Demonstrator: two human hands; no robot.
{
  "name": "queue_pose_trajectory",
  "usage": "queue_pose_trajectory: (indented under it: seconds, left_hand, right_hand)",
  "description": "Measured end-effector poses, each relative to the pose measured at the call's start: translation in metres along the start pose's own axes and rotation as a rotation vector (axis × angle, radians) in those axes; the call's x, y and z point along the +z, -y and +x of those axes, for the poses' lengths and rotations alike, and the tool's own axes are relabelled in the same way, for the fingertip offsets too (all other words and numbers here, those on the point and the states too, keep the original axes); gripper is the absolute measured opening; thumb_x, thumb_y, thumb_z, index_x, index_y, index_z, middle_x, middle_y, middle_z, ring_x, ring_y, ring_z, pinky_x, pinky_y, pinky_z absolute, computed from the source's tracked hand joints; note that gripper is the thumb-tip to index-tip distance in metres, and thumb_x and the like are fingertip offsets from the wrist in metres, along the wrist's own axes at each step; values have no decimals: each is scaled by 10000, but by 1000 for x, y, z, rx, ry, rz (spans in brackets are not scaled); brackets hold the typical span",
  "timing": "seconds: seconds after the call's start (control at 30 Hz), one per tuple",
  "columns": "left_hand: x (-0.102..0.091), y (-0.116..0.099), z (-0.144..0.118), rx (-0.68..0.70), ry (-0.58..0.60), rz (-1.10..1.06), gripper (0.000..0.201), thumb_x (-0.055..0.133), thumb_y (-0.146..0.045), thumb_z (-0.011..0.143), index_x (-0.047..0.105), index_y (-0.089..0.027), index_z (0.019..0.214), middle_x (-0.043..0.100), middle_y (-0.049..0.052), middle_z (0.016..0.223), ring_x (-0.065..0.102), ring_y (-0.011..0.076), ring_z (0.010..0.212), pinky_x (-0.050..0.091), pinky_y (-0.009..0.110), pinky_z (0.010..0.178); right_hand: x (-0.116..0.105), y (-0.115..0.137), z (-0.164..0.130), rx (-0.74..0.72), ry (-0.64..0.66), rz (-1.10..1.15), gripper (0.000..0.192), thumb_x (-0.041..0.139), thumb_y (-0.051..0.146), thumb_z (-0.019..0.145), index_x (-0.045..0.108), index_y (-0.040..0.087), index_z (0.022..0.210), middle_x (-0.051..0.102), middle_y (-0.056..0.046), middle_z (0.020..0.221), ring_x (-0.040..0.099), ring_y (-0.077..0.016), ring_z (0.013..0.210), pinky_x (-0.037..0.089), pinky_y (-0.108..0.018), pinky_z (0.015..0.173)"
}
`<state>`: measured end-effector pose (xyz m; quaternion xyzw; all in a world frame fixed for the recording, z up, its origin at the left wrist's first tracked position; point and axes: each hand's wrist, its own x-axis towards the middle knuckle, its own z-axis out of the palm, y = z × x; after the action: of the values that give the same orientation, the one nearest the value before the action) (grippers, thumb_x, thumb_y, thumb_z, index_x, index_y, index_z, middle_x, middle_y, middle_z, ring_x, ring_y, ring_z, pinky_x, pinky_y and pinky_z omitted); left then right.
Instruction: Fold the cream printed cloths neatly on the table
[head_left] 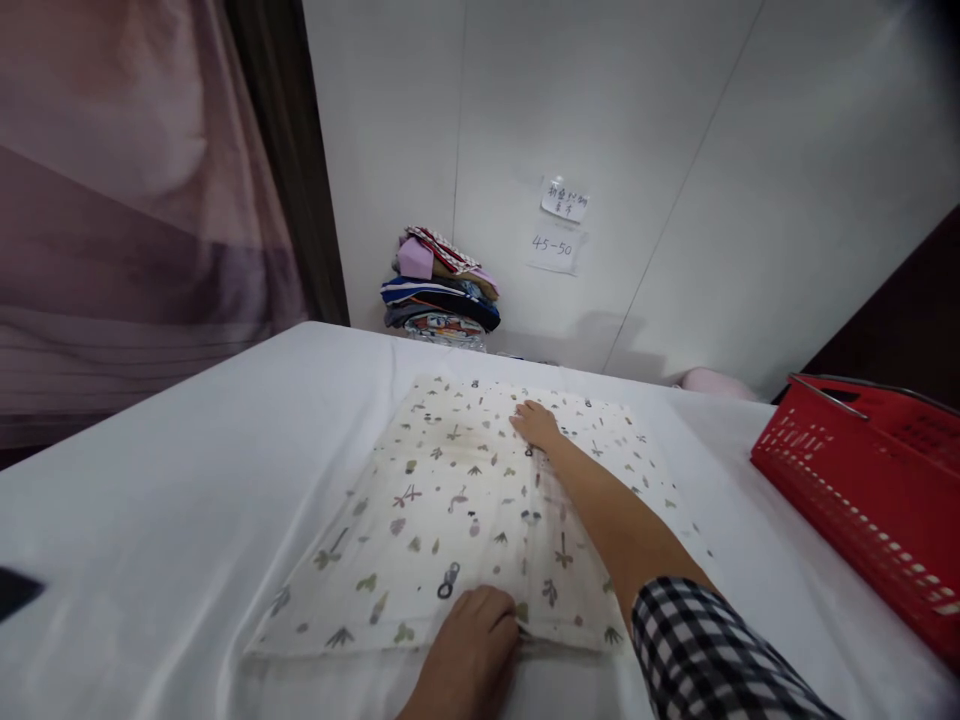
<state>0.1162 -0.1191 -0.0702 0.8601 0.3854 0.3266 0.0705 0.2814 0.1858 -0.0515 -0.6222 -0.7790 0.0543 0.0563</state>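
Observation:
A cream cloth (450,470) printed with small plants and animals lies spread on the white-covered table, with slight wrinkles. At its near edge is my left hand (484,625), its fingers bent and together on the hem; the thumb is hidden. Beside that hand the edge lifts a little, with a dark gap under it. My right hand (535,424) reaches across to the far part of the cloth and rests there palm down, fingers a little apart. A black-and-white checked sleeve (697,640) covers part of the right arm.
Folded fabrics (442,290) are stacked at the table's far edge against the wall. To the right stands a red plastic basket (862,500) with a metal handle. Two paper notes (556,246) hang on the wall. A pinkish curtain (142,220) hangs at the left.

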Motion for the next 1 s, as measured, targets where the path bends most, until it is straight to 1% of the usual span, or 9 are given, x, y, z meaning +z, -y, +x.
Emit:
queue_pose_trajectory:
  seconds: [0.1, 0.2, 0.27, 0.33, 0.47, 0.63, 0.73, 0.83, 1.0]
  left_hand:
    - [4, 4, -1, 32, -41, 8, 171, 530, -33, 735, 465, -191, 721, 581, 1, 800, 521, 149, 726, 410, 278, 630]
    - [4, 6, -2, 46, -50, 0, 157, 527, -49, 732, 464, -192, 715, 579, 3, 795, 521, 150, 720, 409, 278, 621]
    - [1, 5, -1, 31, -22, -16, 154, 515, -48, 741, 467, -192, 714, 580, 6, 797, 526, 153, 729, 414, 283, 628]
    - [-3, 1, 0, 0, 25, -25, 156, 499, -38, 752, 480, -190, 723, 584, 16, 812, 532, 160, 753, 423, 293, 649]
    - [-9, -4, 3, -56, 89, -27, 162, 471, -29, 779, 507, -182, 738, 587, 33, 837, 528, 172, 788, 436, 317, 690]
    - [-11, -7, 4, -107, 149, -40, 130, 480, -69, 811, 541, -171, 758, 585, 38, 863, 512, 175, 814, 435, 328, 720]
    - [-14, -8, 6, -126, 163, -55, 127, 478, -90, 826, 546, -170, 755, 576, 32, 856, 505, 167, 818, 426, 317, 728]
    - [-16, -9, 6, -128, 169, -55, 135, 467, -99, 841, 544, -171, 757, 575, 29, 855, 506, 164, 819, 422, 315, 733]
    - [-16, -8, 7, -116, 150, -54, 132, 482, -77, 812, 540, -180, 754, 589, 25, 864, 520, 169, 809, 434, 316, 720]
  right_hand:
    - [4, -3, 10, 26, 21, 20, 486, 299, 465, 937, 429, 260, 1358, 295, -51, 1506, 241, -232, 1377, 221, -431, 1091]
    - [0, -3, 20, 56, 65, 110, 533, 330, 483, 926, 388, 242, 1398, 220, -55, 1537, 164, -257, 1409, 174, -457, 1108]
    - [-7, -5, 20, 62, 87, 181, 544, 357, 493, 918, 410, 228, 1391, 253, -60, 1525, 197, -266, 1402, 197, -447, 1105]
    - [-15, -9, 11, 55, 77, 226, 545, 323, 499, 929, 434, 214, 1380, 338, -69, 1487, 309, -256, 1359, 279, -407, 1075]
    - [-27, -21, -35, 69, 0, 283, 502, 272, 434, 943, 496, 217, 1336, 473, -72, 1394, 479, -237, 1229, 395, -365, 984]
    - [-26, -34, -116, 43, -100, 229, 371, 396, 332, 894, 663, 220, 1127, 606, -71, 1205, 518, -241, 1138, 381, -348, 979]
    - [-18, -40, -138, -12, -107, 135, 325, 461, 329, 875, 672, 228, 1100, 606, -61, 1178, 516, -230, 1113, 379, -325, 959]
    - [-12, -46, -130, -22, -127, 74, 326, 468, 335, 886, 642, 238, 1144, 574, -52, 1223, 501, -210, 1123, 353, -315, 978]
    - [-11, -55, -90, 40, -155, 4, 355, 451, 353, 899, 598, 217, 1192, 550, -72, 1248, 490, -210, 1130, 352, -303, 963]
